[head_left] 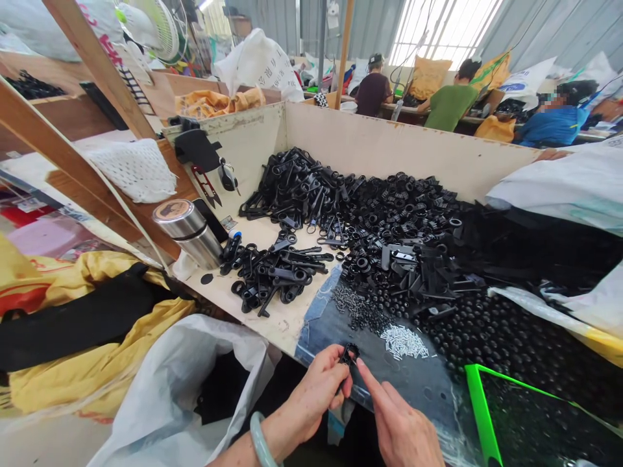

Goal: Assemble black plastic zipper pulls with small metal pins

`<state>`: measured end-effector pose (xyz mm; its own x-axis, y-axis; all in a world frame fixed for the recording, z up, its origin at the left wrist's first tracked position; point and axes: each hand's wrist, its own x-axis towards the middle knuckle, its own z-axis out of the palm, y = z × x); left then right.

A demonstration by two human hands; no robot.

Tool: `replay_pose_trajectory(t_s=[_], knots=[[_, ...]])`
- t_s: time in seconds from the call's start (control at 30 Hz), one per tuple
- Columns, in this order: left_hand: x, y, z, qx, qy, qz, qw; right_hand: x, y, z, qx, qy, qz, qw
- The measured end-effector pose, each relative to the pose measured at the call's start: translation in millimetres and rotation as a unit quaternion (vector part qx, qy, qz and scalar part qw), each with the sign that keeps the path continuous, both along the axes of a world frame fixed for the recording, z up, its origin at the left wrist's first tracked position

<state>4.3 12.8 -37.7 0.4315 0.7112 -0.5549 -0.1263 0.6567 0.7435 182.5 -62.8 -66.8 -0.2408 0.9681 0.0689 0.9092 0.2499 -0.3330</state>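
Now my left grip [316, 392] pinches a black plastic part [349, 354]; right grip [402, 425] touches it by forefinger, closure hidden. Hold it square.

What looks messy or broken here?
Nothing looks broken. The black heaps lie loose on the table, roughly by kind, not spilled. Only the little pile of white pins stands out, pale among all that black. The left hand pinches one small part.
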Motion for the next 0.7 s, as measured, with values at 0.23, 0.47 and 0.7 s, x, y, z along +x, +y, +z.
replay_pose_trajectory(t_s=[0.23,0.47,0.7], knots=[[0.1,-2.6,-2.3,0.079,0.092,-0.044,0.992,11.1,2.5,-10.8,0.024,0.122,0.008,0.992],[-14.6,12.9,-20.6,0.514,0.415,-0.078,0.747,16.1,2.6,-18.5,0.089,0.153,0.005,0.984],[-17.3,30.2,-44.0,0.573,0.459,-0.096,0.673,12.3,0.2,-22.6,0.090,0.145,-0.025,0.985]])
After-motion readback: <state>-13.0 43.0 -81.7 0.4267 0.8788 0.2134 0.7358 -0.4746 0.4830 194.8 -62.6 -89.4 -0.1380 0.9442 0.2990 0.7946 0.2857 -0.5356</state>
